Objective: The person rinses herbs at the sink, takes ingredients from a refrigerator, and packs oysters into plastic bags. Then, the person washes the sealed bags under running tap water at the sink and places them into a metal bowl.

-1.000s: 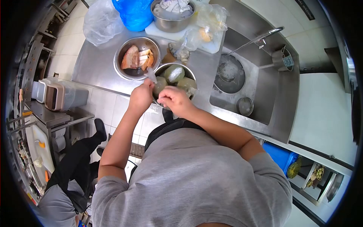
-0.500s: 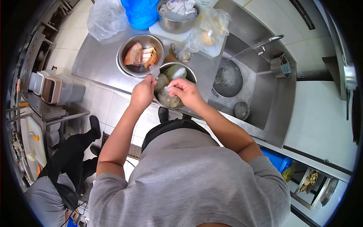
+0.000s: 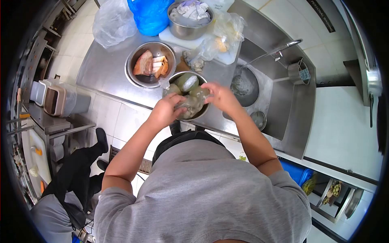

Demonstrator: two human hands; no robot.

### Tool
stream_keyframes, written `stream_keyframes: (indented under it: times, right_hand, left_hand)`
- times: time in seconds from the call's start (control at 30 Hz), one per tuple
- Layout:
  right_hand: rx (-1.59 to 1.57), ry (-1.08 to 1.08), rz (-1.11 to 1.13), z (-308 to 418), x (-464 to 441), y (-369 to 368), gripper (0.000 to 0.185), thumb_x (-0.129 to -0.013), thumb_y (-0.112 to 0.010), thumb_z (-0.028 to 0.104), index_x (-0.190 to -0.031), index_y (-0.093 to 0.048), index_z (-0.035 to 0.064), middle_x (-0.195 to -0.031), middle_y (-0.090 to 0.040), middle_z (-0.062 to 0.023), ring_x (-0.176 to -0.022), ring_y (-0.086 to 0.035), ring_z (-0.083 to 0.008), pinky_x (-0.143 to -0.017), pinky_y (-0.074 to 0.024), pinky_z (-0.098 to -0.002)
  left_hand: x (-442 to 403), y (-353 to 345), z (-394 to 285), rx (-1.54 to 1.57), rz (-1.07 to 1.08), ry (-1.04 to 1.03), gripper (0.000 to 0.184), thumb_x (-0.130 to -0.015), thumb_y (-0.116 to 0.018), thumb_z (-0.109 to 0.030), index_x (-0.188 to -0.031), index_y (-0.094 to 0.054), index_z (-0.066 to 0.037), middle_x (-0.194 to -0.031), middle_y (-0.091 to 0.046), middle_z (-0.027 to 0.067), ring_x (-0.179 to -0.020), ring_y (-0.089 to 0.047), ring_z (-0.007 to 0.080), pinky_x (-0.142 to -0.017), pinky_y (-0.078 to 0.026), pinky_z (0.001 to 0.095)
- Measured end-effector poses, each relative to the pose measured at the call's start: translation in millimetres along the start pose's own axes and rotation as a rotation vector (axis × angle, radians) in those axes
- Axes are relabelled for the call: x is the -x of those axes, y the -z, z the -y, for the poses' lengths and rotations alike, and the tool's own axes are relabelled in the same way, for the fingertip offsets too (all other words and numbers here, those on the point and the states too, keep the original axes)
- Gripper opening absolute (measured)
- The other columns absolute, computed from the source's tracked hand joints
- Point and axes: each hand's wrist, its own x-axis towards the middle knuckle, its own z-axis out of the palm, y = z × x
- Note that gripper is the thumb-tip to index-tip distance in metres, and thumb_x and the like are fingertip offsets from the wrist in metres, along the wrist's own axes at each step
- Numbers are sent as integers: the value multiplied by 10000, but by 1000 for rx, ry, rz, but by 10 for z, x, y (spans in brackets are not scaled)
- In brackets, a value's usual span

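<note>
A round steel pot (image 3: 202, 114) at the counter's front edge holds several clear plastic bags with greenish-grey contents. One bag (image 3: 192, 105) lies toward the near side of the pot, between my two hands. My left hand (image 3: 165, 110) grips its left side with thumb and fingers. At the right rim, my right hand (image 3: 221, 98) holds the bag's other side with bent fingers. Another filled bag (image 3: 188, 82) rests behind it in the pot. To the left, a steel bowl (image 3: 130, 65) contains a piece of raw meat (image 3: 143, 63) and paler cut pieces (image 3: 159, 65).
Water runs from the tap (image 3: 298, 41) into a round pan (image 3: 256, 93) in the sink (image 3: 279, 117). Behind are a blue bag (image 3: 150, 18), a white cutting board (image 3: 230, 57) and a cloth-filled pot (image 3: 188, 32). Another person's leg (image 3: 83, 156) is at lower left.
My hands have moved apart: the left lower along the pot's left side, the right to its right rim. Their pinch on the bag tops has become a wider hold.
</note>
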Motion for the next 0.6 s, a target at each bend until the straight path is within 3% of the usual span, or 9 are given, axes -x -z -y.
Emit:
stream_keyframes:
  times: [0.07,0.17,0.3,0.4,0.5,0.6]
  right_hand:
    - [-134,-129,50,50,-155,173,408,-663,-720,45,-1052,-598,54,-891,-569,-78,-772,-566,-166,-711,-461,-287]
    - [-86,45,-71,3,-387,238,325,-677,-708,34,-989,-620,51,-851,-561,-51,-722,-551,-136,-682,-453,-267]
    - [49,319,-124,129,-621,117,251,-669,-689,25,-906,-613,47,-819,-594,-93,-764,-586,-240,-704,-473,-335]
    - [-74,190,-68,58,-768,79,270,-654,-691,0,-910,-630,60,-827,-600,-93,-790,-598,-237,-726,-478,-340]
    - [-98,37,28,64,-798,298,309,-662,-723,28,-959,-644,65,-859,-619,-58,-807,-573,-169,-743,-473,-277]
    - [-180,17,-158,-1,-824,433,358,-638,-751,48,-980,-647,64,-945,-622,-65,-890,-576,-218,-804,-470,-317]
  left_hand:
    - [-57,28,-30,-23,3,-41,249,-748,-709,-120,-972,-624,-50,-899,-600,140,-770,-598,331,-696,-489,383]
    - [-160,68,-163,-105,114,-139,174,-751,-673,-95,-902,-609,-37,-841,-600,143,-765,-600,333,-674,-484,396]
    - [-428,-114,-309,-337,272,-238,121,-747,-629,-112,-828,-584,-34,-808,-602,153,-783,-604,343,-669,-476,427]
    - [-626,-312,-236,-453,183,-180,96,-767,-571,-108,-806,-581,-21,-803,-611,191,-755,-615,365,-667,-479,459]
    - [-693,-334,-199,-501,154,-136,93,-770,-533,-76,-800,-579,0,-786,-615,211,-748,-622,376,-673,-486,464]
    - [-685,-296,-314,-514,188,-117,100,-760,-517,-45,-789,-596,10,-784,-626,220,-760,-634,371,-675,-502,450]
